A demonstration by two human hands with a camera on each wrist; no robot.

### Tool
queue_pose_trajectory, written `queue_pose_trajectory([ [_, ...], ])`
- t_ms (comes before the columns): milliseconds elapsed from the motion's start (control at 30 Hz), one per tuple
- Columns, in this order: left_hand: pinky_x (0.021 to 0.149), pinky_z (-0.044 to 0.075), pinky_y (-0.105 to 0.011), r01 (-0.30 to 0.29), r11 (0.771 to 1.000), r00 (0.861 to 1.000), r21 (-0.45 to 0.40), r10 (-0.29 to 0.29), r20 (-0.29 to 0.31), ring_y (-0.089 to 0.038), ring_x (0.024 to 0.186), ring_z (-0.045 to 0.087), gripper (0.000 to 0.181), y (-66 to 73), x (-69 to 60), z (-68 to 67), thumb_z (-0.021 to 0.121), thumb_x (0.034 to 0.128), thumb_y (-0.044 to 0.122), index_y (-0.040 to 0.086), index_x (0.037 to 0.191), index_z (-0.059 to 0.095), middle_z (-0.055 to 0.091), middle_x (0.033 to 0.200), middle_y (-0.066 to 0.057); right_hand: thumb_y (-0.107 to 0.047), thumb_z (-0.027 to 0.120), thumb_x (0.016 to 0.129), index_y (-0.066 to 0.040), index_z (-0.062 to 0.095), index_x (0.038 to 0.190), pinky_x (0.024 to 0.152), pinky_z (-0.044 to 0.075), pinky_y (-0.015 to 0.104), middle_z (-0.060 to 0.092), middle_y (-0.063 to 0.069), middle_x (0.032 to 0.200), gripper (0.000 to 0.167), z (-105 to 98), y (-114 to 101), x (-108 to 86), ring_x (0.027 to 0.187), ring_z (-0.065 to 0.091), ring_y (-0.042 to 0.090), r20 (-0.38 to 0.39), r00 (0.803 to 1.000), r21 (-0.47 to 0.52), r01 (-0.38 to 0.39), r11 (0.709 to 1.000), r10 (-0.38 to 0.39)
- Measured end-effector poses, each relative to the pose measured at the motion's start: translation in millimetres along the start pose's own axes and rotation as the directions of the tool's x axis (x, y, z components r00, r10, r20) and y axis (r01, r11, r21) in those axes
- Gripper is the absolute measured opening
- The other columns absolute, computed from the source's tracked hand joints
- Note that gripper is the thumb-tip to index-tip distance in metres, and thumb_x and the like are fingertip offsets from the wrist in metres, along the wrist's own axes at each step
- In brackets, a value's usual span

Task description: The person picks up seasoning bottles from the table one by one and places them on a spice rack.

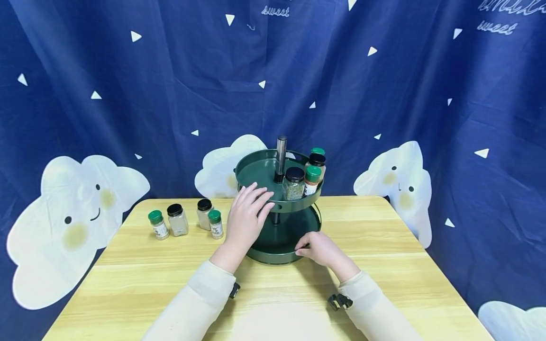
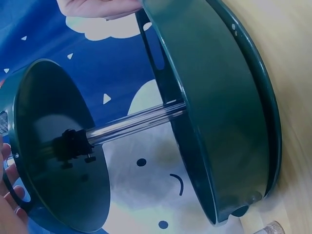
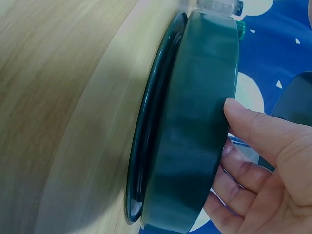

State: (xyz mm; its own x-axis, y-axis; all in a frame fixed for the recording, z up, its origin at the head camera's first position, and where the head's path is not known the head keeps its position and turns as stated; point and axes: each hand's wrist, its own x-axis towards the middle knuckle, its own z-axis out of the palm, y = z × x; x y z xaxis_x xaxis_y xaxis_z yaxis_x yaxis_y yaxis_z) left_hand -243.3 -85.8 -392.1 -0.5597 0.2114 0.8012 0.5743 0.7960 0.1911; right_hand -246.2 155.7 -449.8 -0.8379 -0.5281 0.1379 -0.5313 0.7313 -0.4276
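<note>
A dark green two-tier turntable stands on the table, its upper tray [image 1: 260, 168] and lower tray [image 1: 273, 257] joined by a metal post [image 2: 131, 124]. My left hand [image 1: 247, 215] touches the front left rim of the upper tray, fingers spread and fairly straight. Part of those fingers shows through the tray's handle slot in the left wrist view. At the lower tray's front right rim, my right hand [image 3: 258, 161] pinches the wall, thumb outside. Standing in the upper tray's right side are a black-capped jar of green herbs [image 1: 294, 190], a green-capped spice jar [image 1: 311, 188] and others behind them.
Left of the turntable stand two green-capped jars [image 1: 160, 229] and two black-capped jars [image 1: 178, 225] on the wooden table [image 1: 375, 265]. A blue curtain [image 1: 170, 80] with clouds hangs behind the table.
</note>
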Motion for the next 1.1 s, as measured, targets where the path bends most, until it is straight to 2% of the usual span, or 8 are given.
queue_pose_trajectory([
  [333,0.121,0.027,-0.042,0.026,1.000,0.999,-0.006,-0.026,0.041,-0.023,0.141,0.043,0.034,0.4,0.2,-4.5,0.064,0.0991,0.030,0.018,0.131,0.069,0.063,0.137,-0.003,-0.015,0.079,0.086,-0.011,0.079,0.083,0.074,0.056,0.031,0.073,-0.006,0.083,0.005,1.1,0.5,-0.2,0.084,0.069,0.019,0.001,1.000,0.013,-0.007,1.000,0.007],
  [567,0.121,0.027,-0.042,0.004,1.000,0.999,-0.002,-0.004,0.055,-0.023,0.141,0.044,0.036,-2.1,-1.0,-4.4,0.065,0.0986,0.030,0.018,0.133,0.067,0.061,0.140,-0.003,-0.016,0.080,0.086,-0.012,0.079,0.082,0.075,0.056,0.032,0.073,-0.007,0.083,0.005,2.5,1.1,0.7,0.083,0.068,0.016,0.000,1.000,0.001,-0.006,1.000,0.006],
  [867,0.118,0.032,-0.045,-0.010,1.000,0.998,0.003,0.009,0.055,-0.024,0.141,0.044,0.039,-1.2,-3.2,-6.6,0.066,0.0980,0.027,0.017,0.135,0.065,0.058,0.142,-0.005,-0.016,0.079,0.086,-0.012,0.079,0.083,0.074,0.056,0.032,0.073,-0.007,0.084,0.006,3.4,0.9,0.8,0.084,0.068,0.018,0.004,1.000,0.006,-0.013,1.000,0.013],
  [1100,0.119,0.031,-0.045,-0.017,1.000,0.999,-0.024,0.017,0.032,-0.024,0.141,0.044,0.039,-0.4,-5.0,-8.5,0.067,0.0970,0.026,0.016,0.134,0.066,0.058,0.143,-0.006,-0.018,0.080,0.086,-0.011,0.079,0.082,0.075,0.056,0.033,0.073,-0.007,0.084,0.008,5.0,2.9,0.7,0.085,0.068,0.018,-0.001,1.000,0.009,-0.018,1.000,0.018],
])
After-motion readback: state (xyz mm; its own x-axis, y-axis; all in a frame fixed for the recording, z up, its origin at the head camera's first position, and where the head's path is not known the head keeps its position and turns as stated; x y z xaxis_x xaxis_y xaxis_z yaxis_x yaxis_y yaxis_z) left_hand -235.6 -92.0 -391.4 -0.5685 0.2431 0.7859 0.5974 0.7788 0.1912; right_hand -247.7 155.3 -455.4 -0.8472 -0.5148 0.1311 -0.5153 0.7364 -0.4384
